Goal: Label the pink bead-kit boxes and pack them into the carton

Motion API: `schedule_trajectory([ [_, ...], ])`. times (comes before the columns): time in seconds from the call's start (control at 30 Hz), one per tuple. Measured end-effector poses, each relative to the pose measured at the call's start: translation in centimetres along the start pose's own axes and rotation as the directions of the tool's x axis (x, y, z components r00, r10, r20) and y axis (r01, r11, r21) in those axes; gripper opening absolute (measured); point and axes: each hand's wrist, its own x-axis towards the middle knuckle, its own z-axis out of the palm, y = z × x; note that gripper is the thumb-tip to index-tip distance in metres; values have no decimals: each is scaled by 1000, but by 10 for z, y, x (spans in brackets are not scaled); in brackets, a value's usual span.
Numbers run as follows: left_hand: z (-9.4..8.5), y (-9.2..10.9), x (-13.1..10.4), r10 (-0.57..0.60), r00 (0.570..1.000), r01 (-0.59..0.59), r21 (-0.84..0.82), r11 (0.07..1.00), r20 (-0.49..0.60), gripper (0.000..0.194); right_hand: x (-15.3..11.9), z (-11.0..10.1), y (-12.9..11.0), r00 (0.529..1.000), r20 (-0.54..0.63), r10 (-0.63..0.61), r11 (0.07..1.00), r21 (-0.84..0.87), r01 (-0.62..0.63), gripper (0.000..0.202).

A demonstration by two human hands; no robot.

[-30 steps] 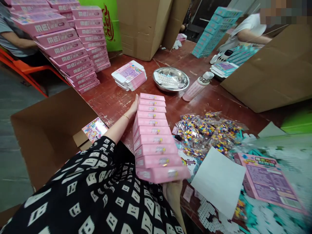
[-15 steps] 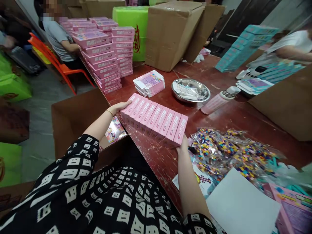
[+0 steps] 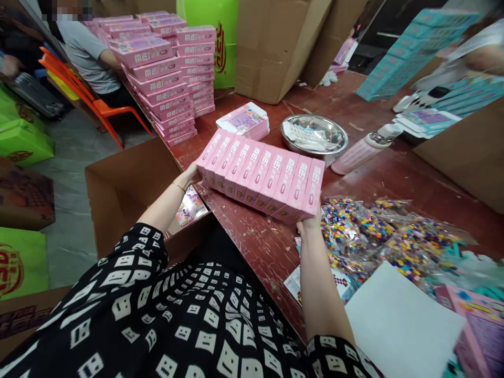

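Between my two hands a row of several pink boxes point(image 3: 258, 176) is squeezed side by side, lifted above the red table point(image 3: 260, 249). My left hand point(image 3: 192, 174) presses on the row's left end, its fingers mostly hidden behind the boxes. At the right end my right hand point(image 3: 309, 224) grips the last box from the side and below, fingers partly hidden. Below my left forearm an open carton point(image 3: 126, 184) holds a printed flat box point(image 3: 191, 206).
Tall stacks of pink boxes point(image 3: 161, 86) line the far left table edge. Behind the row are flat printed cartons point(image 3: 246, 122), a metal bowl point(image 3: 289, 144) and a pink bottle point(image 3: 356, 152). Bags of colourful small pieces point(image 3: 366, 231) lie right. Two co-workers sit nearby, one point(image 3: 84, 50) at left.
Both hands have raised the row of pink boxes off the table, toward me. The right end now sits further right and more boxes show in the row. The view has shifted slightly.
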Motion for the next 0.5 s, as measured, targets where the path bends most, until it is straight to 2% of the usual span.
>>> schedule_trajectory([
  [0.1, -6, -2, -1, 35, 998, -33, 42, 999, -46, 47, 8, 0, 7, 1000, -3, 1, 1000, -20, -1, 35],
  [0.23, -9, -24, -11, 16, 996, -7, 107, 994, -88, 36, 5, -2, 30, 1000, -7, 10, 998, -61, -11, 33],
  [0.33, -5, -34, -20, 25, 993, -8, 149, 989, -112, 31, 5, -4, 32, 1000, -8, 24, 996, -84, -24, 33],
  [0.43, 3, -26, -33, 77, 991, -55, 189, 980, -111, 31, 10, -1, 18, 998, 18, 63, 993, -103, -61, 31],
  [0.5, 9, -8, -44, 143, 985, -118, 222, 968, -98, 32, 15, 1, 4, 994, 48, 98, 989, -119, -92, 30],
])
